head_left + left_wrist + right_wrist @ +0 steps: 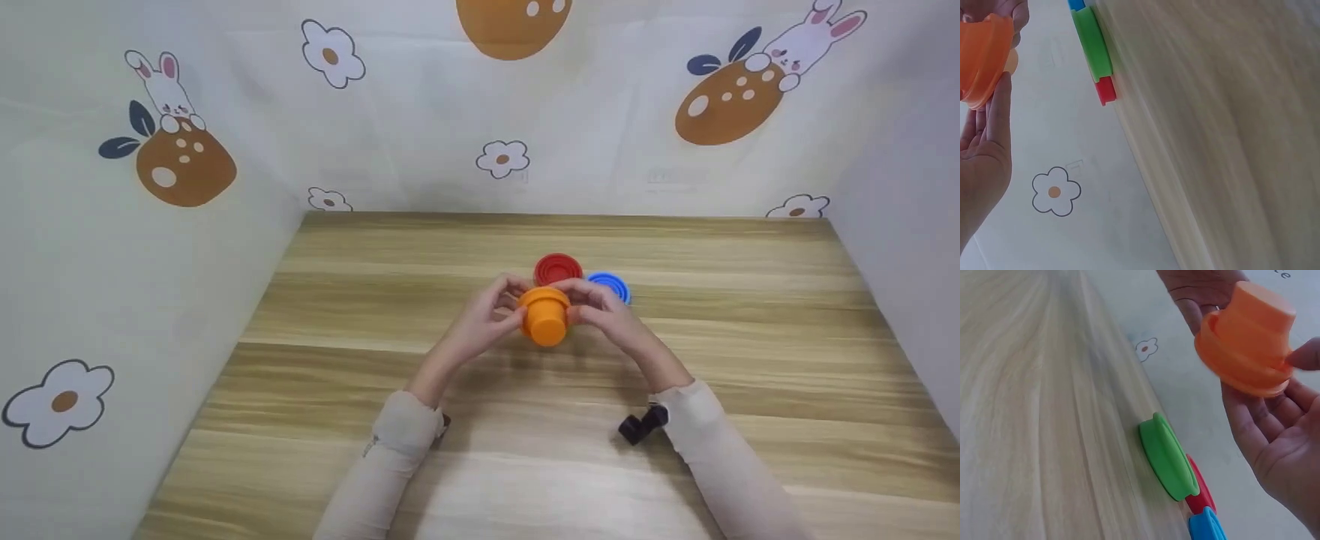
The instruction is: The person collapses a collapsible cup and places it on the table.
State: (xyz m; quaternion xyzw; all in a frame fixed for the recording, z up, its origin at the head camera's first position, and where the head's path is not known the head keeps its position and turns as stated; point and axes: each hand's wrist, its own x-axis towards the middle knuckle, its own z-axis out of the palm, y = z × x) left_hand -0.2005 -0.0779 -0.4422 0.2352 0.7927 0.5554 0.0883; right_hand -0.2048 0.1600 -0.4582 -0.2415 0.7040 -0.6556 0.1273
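Observation:
Both hands hold an orange collapsible cup (pixel 547 319) above the table, its stepped, narrower end toward the head camera. My left hand (pixel 487 319) grips the wide rim from the left, thumb near the cup's front and fingers behind. From the right, my right hand (pixel 611 315) pinches the same rim between thumb and fingers. In the right wrist view the cup's raised centre (pixel 1255 320) stands out from its broad rim. Behind the hands lie a red flattened cup (pixel 559 269) and a blue one (pixel 610 288), both ringed. A green one (pixel 1167 455) shows in the wrist views, mostly hidden from the head.
The wood-grain table (pixel 315 420) meets a patterned back wall (pixel 420 135), with side walls at left and right. A black wrist-camera mount (pixel 643 425) sits by the right cuff, and another dark piece (pixel 446 426) shows at the left cuff.

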